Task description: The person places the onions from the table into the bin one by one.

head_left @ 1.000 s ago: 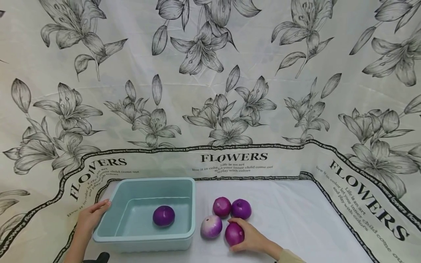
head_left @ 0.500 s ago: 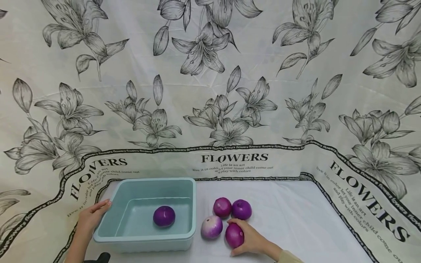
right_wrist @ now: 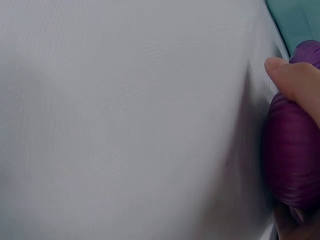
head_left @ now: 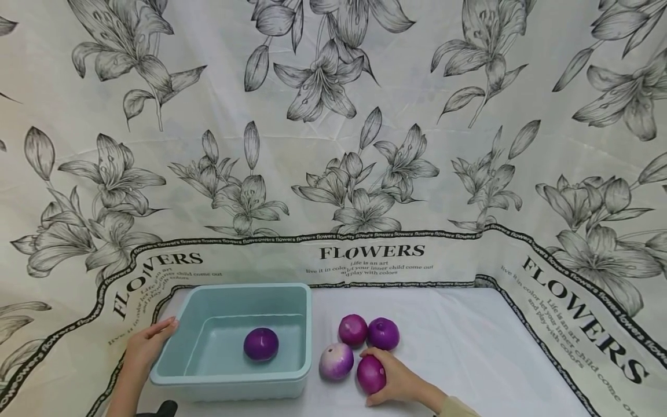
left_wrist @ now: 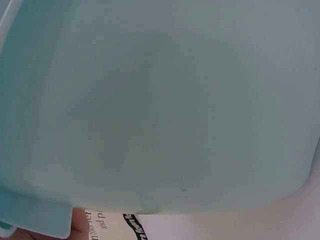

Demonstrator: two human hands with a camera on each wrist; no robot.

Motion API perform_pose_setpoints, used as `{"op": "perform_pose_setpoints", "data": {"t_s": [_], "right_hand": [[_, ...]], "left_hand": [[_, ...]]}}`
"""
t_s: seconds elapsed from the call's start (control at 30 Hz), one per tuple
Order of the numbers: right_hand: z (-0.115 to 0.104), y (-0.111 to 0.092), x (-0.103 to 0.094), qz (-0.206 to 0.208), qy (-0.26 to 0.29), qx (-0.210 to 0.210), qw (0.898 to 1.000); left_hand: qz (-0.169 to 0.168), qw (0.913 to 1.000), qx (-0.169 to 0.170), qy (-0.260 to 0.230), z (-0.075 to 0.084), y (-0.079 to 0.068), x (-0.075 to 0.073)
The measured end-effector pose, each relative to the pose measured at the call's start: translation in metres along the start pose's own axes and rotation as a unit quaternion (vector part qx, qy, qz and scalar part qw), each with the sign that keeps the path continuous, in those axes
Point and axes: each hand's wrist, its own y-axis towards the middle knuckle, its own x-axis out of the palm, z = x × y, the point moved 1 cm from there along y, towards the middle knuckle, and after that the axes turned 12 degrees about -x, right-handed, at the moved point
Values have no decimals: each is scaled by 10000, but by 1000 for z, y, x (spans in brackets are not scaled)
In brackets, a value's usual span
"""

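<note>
A pale blue plastic basin (head_left: 229, 378) stands at the left in the head view, with one red onion (head_left: 261, 345) on its floor. My left hand (head_left: 139, 351) holds the basin by its left rim; in the left wrist view the basin wall (left_wrist: 175, 115) hides most of that hand. To the right of the basin, my right hand (head_left: 400, 379) grips a red onion (head_left: 369, 375) between thumb and fingers, low over the tabletop. The right wrist view shows this purple onion (right_wrist: 290, 150) with the thumb along one side.
Near the held onion lie a paler white-and-purple onion (head_left: 336, 362) and two dark purple onions, one on the left (head_left: 352, 330) and one on the right (head_left: 383, 334). White cloth (head_left: 458, 324) covers the table. A flower-printed curtain (head_left: 375, 260) closes off the back and sides.
</note>
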Motion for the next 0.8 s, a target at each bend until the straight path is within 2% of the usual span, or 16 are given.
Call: {"op": "perform_pose_setpoints", "data": {"t_s": [0.43, 0.7, 0.8], "right_hand": [[-5, -5, 2, -1, 21, -124, 9999], [-12, -1, -11, 198, -157, -567, 9981], [-18, 4, -18, 119, -54, -534, 9985]], "left_hand": [[-72, 9999, -63, 135, -1, -1, -2], [-115, 9997, -80, 189, 1, 0, -4], [-127, 9997, -97, 177, 1, 1, -5]]}}
